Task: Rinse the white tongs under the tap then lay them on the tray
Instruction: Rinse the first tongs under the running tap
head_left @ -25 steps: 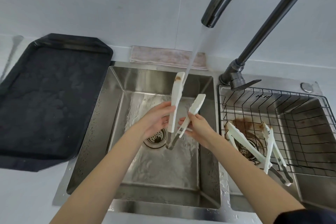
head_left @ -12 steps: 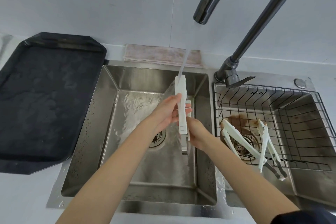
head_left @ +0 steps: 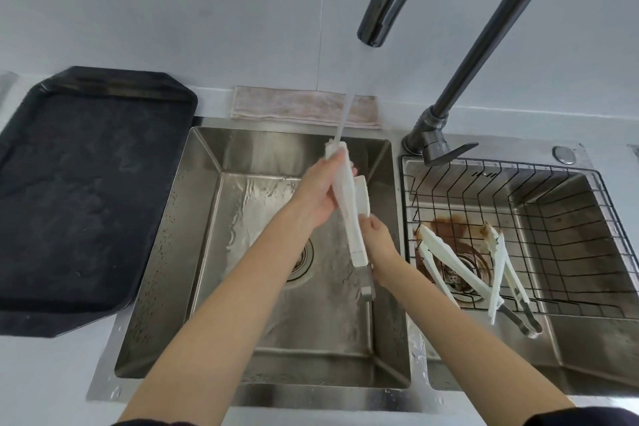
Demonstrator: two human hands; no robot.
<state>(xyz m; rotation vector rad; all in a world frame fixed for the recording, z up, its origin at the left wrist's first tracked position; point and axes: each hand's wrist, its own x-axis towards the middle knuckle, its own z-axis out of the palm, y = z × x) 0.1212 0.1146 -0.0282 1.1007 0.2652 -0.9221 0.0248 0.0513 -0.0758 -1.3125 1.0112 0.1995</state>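
Note:
White tongs [head_left: 351, 214] stand nearly upright over the left sink basin [head_left: 207, 252], tips up, steel hinge end down. Water from the dark tap [head_left: 377, 21] strikes their upper tips. My left hand [head_left: 320, 194] wraps the upper part of the near arm. My right hand [head_left: 378, 245] grips the tongs lower down, near the handle end. The black tray [head_left: 86, 183] lies on the counter left of the sink, with nothing on it.
A wire basket [head_left: 553, 235] sits in the right basin and holds two more stained white tongs [head_left: 463, 273]. A folded cloth [head_left: 304, 107] lies behind the left basin against the wall. The tap's lever [head_left: 446, 152] points right.
The tongs' arms, spread apart a second ago, are now nearly together. My left hand has slid up toward the tips, which sit right in the stream.

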